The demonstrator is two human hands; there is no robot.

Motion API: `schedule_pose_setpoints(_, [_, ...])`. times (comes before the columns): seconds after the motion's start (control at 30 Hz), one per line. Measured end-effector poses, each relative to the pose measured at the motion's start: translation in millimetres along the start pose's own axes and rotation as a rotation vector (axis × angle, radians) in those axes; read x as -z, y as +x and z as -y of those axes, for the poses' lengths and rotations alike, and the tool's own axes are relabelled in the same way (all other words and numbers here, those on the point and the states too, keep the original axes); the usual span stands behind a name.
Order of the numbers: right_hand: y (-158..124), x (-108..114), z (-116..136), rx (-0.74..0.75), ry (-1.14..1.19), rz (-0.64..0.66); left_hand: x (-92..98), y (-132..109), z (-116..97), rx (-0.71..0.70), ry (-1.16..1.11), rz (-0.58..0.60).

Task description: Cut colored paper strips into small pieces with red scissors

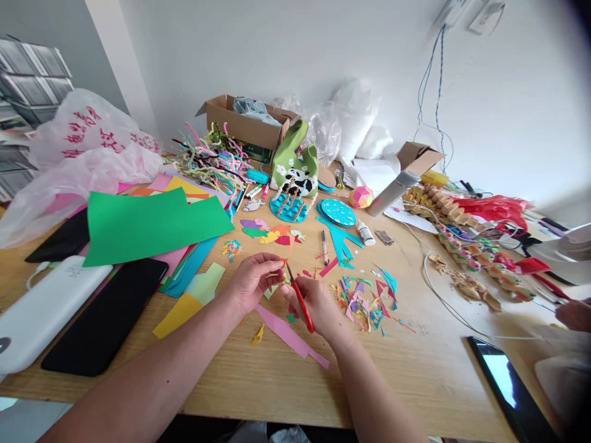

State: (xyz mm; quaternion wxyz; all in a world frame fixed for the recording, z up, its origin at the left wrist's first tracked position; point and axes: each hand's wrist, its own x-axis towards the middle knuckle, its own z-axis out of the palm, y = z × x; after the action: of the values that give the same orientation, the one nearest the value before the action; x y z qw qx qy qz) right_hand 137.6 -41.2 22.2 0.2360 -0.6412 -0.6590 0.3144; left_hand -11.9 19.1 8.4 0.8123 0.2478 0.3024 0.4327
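Between the fingertips of my left hand (258, 275) is a narrow piece of orange paper (290, 248), held up over the table. My right hand (314, 304) grips red-handled scissors (303, 307), their blades pointing up and away from me at the paper's lower edge. Whether the blades are parted I cannot make out. Just beyond my hands lie colourful paper fish cutouts (268, 232) and a small heap of tiny paper bits (231, 250). A long pink paper strip (290, 332) lies under my wrists, beside a small yellow scrap (258, 335).
Green paper (152, 224) tops a stack of coloured sheets at left, near a white power bank (50, 314) and a black phone (106, 317). Paper offcuts (364, 301) lie at right. A white cable (434, 289) runs toward another phone (505, 381); another person's hand (574, 315) shows at the right edge.
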Motion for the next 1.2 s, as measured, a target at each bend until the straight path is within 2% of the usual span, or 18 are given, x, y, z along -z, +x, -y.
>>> schedule_pose_setpoints(0.17, [0.1, -0.4, 0.6, -0.060, 0.210, 0.108, -0.7, -0.7, 2.1, 0.005, 0.043, 0.030])
schedule_pose_setpoints(0.37, [1.5, -1.0, -0.4, -0.100, 0.313, 0.113, 0.2, 0.3, 1.8, 0.006, 0.061, 0.055])
schedule_pose_setpoints(0.8, [1.8, -2.2, -7.1, -0.120, 0.385, 0.136, -1.2, -2.5, 1.8, 0.009, 0.141, 0.044])
schedule_pose_setpoints(1.2, [2.2, 0.1, -1.8, -0.085, 0.333, 0.132, -4.2, -3.4, 3.1, -0.041, 0.208, -0.020])
